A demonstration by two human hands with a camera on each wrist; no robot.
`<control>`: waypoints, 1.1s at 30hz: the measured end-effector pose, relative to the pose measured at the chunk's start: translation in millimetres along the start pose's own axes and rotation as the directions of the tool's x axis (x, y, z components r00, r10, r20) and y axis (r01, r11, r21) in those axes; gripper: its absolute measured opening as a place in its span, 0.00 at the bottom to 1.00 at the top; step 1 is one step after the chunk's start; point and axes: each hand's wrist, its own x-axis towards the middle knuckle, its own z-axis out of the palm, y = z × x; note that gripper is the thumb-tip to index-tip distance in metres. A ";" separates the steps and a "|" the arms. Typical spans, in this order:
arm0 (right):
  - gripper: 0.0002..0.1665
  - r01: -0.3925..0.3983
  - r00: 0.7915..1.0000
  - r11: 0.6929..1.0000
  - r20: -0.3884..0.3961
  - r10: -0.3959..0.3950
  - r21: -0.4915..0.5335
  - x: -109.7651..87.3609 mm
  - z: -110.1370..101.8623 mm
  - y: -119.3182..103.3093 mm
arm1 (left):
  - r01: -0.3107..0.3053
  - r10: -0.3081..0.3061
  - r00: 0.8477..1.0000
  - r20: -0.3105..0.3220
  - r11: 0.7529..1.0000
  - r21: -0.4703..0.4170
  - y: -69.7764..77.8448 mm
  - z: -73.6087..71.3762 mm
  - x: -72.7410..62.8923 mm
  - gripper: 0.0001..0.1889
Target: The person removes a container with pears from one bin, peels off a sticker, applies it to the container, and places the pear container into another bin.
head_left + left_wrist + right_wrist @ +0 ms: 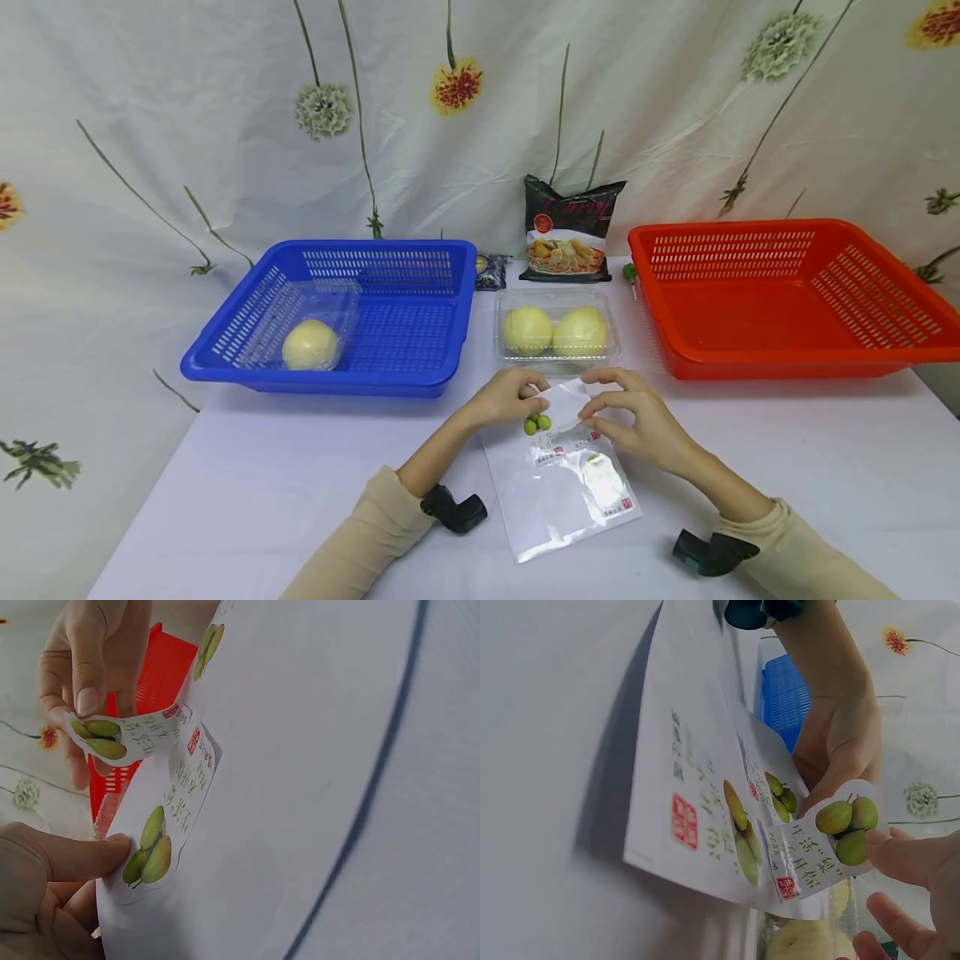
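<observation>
A white sheet of pear stickers point(540, 508) lies at a slant over the table in the head view, its top edge raised. My left hand point(510, 397) pinches the sheet's top-left edge, thumb beside a printed pear picture. My right hand point(637, 421) pinches the pear end of one sticker point(817, 840) between thumb and finger. In the left wrist view this sticker point(142, 739) curls up off the sheet, and its red-stamped end meets the backing. Another pear sticker point(161, 840) lies flat near the left thumb. Just beyond the hands sits a clear box point(557, 360) with two pale yellow round fruits point(580, 333).
At the left stands a blue basket point(337, 383) holding a clear box with one pale fruit point(310, 345). A red basket point(787, 367) stands at the right. Behind the fruit box are a black noodle packet point(570, 233) and a small dark packet point(491, 272).
</observation>
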 end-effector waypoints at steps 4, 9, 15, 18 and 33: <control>0.12 0.045 0.999 0.998 -0.006 -0.045 0.031 0.8 -0.5 -0.5 | -0.004 0.005 1.000 -0.008 0.999 0.033 -1.2 0.1 0.9 0.10; 0.11 0.055 0.999 0.994 -0.009 -0.054 0.096 2.6 -1.8 -0.5 | -0.031 0.033 0.999 -0.029 0.998 0.063 -2.2 2.0 1.5 0.10; 0.07 -0.019 1.000 0.990 -0.018 0.022 0.141 8.9 -4.7 0.5 | -0.075 0.080 0.996 -0.028 0.987 0.145 -2.8 7.8 2.0 0.12; 0.06 -0.020 0.999 0.982 -0.044 0.029 0.188 15.0 -4.8 2.3 | -0.065 0.074 0.997 -0.036 0.976 0.209 -0.6 11.6 1.3 0.15; 0.05 -0.054 0.980 0.960 -0.168 0.103 0.274 50.9 -8.8 8.0 | -0.206 0.148 0.890 -0.431 0.974 -0.091 29.6 4.4 -0.7 0.14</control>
